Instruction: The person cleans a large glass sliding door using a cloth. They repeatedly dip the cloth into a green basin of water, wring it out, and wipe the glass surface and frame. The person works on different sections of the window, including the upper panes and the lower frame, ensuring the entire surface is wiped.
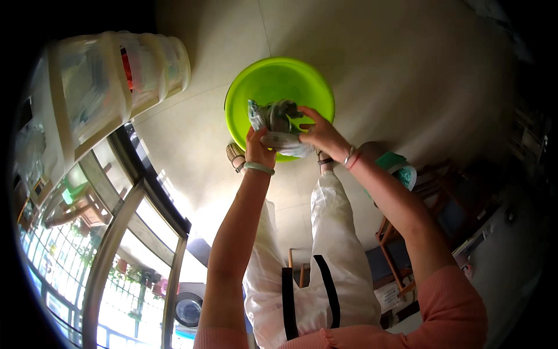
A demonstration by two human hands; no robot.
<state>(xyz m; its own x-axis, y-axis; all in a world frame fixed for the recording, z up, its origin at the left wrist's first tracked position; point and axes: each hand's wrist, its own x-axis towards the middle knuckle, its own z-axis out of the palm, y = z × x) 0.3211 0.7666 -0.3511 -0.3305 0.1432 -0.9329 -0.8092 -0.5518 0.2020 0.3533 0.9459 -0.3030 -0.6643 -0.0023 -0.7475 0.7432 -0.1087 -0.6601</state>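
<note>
A bright green round basin (pixel 241 87) stands on the floor in front of my feet. Over its near half I hold a crumpled, see-through plastic bag (pixel 282 139) with something dark grey-green in it, whose kind I cannot make out. My left hand (pixel 259 149) grips the bag's near left part, fingers closed, a pale green bangle at the wrist. On the bag's right side my right hand (pixel 321 134) curves its fingers round the edge, with a bracelet and a red string on that wrist. The bag is slightly blurred.
A tall set of translucent plastic drawers (pixel 93 87) stands at the left, beside a glazed sliding door (pixel 133 232). To the right are a green bin with a bag liner (pixel 401 168) and a wooden chair (pixel 389 244). My sandalled feet (pixel 234 156) are close to the basin.
</note>
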